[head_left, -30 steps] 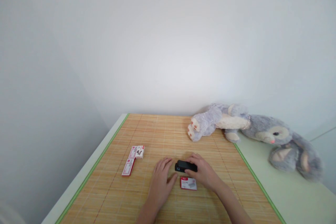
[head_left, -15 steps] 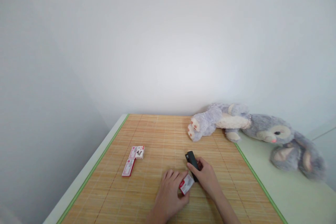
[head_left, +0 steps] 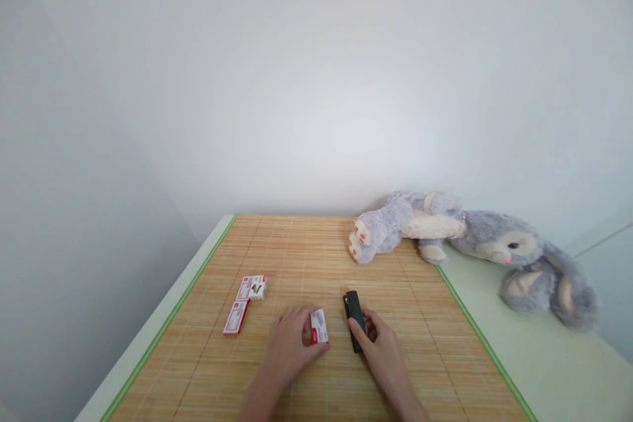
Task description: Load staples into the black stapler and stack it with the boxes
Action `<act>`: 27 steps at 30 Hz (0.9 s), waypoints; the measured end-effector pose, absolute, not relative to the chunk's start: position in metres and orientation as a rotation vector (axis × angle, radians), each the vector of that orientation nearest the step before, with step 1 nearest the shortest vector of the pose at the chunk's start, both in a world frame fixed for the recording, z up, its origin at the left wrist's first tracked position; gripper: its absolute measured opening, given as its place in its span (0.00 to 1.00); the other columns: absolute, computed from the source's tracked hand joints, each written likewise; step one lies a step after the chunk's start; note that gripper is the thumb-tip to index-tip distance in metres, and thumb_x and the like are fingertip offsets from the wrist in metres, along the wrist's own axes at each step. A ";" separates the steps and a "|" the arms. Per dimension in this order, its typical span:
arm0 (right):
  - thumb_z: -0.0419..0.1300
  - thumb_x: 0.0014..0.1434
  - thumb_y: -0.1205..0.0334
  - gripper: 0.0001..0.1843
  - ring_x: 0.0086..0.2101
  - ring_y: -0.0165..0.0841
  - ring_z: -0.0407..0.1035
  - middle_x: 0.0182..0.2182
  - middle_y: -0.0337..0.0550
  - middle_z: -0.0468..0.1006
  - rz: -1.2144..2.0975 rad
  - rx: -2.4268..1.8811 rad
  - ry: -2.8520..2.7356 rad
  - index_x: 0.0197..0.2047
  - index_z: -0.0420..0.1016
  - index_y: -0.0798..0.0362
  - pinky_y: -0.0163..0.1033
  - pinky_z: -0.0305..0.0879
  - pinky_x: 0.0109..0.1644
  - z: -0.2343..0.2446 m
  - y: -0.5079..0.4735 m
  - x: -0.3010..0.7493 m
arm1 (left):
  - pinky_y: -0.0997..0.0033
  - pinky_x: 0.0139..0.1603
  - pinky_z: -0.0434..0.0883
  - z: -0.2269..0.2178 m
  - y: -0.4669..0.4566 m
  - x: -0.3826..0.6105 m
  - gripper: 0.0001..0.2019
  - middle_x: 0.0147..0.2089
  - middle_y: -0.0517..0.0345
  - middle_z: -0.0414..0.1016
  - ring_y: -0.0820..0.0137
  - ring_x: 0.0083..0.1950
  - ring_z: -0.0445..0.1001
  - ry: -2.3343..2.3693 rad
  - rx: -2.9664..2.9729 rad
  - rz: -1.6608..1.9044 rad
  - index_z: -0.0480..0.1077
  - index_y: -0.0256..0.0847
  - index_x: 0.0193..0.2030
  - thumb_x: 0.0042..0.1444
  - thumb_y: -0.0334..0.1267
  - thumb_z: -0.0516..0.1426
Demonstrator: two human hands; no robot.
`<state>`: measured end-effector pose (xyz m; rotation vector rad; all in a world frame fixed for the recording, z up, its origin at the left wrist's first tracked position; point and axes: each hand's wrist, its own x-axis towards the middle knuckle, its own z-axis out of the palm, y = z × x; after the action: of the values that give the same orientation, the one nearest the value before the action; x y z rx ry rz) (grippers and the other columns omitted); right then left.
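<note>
My left hand (head_left: 289, 347) grips a small white and red box (head_left: 319, 326) between thumb and fingers, low over the bamboo mat. To its right, my right hand (head_left: 380, 346) is closed around the near half of a black stapler (head_left: 354, 318), thumb on top. The stapler points away from me, its far end uncovered. A gap of mat lies between the box and the stapler. Further left on the mat, more small white and red boxes (head_left: 236, 316) lie touching, one with a dark stapler picture (head_left: 257, 288) on it.
The bamboo mat (head_left: 297, 250) with a green border covers most of the pale table (head_left: 558, 362). A grey plush rabbit (head_left: 499, 234) lies along the back right, its feet on the mat. A white wall (head_left: 316, 79) rises behind.
My left hand has moved left with the box, away from the stapler, and the box has turned more upright in view. The stapler has swung slightly in my right hand.
</note>
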<state>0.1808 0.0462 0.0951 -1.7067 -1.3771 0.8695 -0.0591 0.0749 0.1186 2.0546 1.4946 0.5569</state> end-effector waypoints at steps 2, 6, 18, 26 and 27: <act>0.58 0.62 0.36 0.28 0.29 0.39 0.72 0.28 0.41 0.78 0.867 -1.701 -1.354 0.49 0.79 0.51 0.40 0.65 0.33 0.096 0.046 0.180 | 0.57 0.58 0.63 0.122 0.076 -0.058 0.32 0.55 0.55 0.77 0.55 0.56 0.73 1.513 2.058 0.547 0.72 0.52 0.59 0.45 0.50 0.70; 0.59 0.61 0.36 0.28 0.28 0.37 0.71 0.26 0.39 0.77 0.879 -1.682 -1.318 0.48 0.80 0.52 0.39 0.63 0.33 0.099 0.047 0.179 | 0.58 0.59 0.61 0.125 0.072 -0.041 0.34 0.55 0.59 0.77 0.57 0.57 0.71 1.391 2.097 0.512 0.73 0.53 0.57 0.40 0.50 0.73; 0.61 0.60 0.37 0.28 0.28 0.36 0.70 0.27 0.39 0.77 0.932 -1.637 -1.285 0.49 0.79 0.53 0.38 0.64 0.33 0.094 0.045 0.169 | 0.56 0.56 0.62 0.127 0.071 -0.022 0.34 0.52 0.56 0.77 0.56 0.54 0.71 1.332 2.113 0.501 0.73 0.52 0.57 0.41 0.50 0.73; 0.63 0.55 0.34 0.29 0.25 0.35 0.69 0.23 0.38 0.75 0.915 -1.647 -1.199 0.44 0.81 0.52 0.38 0.63 0.30 0.107 0.043 0.167 | 0.57 0.59 0.69 0.119 0.063 -0.062 0.25 0.52 0.53 0.76 0.59 0.55 0.74 1.733 2.028 0.794 0.65 0.52 0.69 0.67 0.52 0.52; 0.63 0.55 0.34 0.29 0.25 0.35 0.68 0.23 0.38 0.75 0.909 -1.648 -1.197 0.43 0.82 0.51 0.38 0.62 0.29 0.107 0.043 0.167 | 0.53 0.62 0.67 0.117 0.064 -0.076 0.23 0.53 0.50 0.75 0.56 0.57 0.72 1.848 1.991 0.846 0.67 0.49 0.67 0.68 0.50 0.50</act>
<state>0.1666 0.0430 0.1075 -1.6482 -1.1974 0.9091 -0.0763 0.0644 0.1169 1.9910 1.8477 0.8463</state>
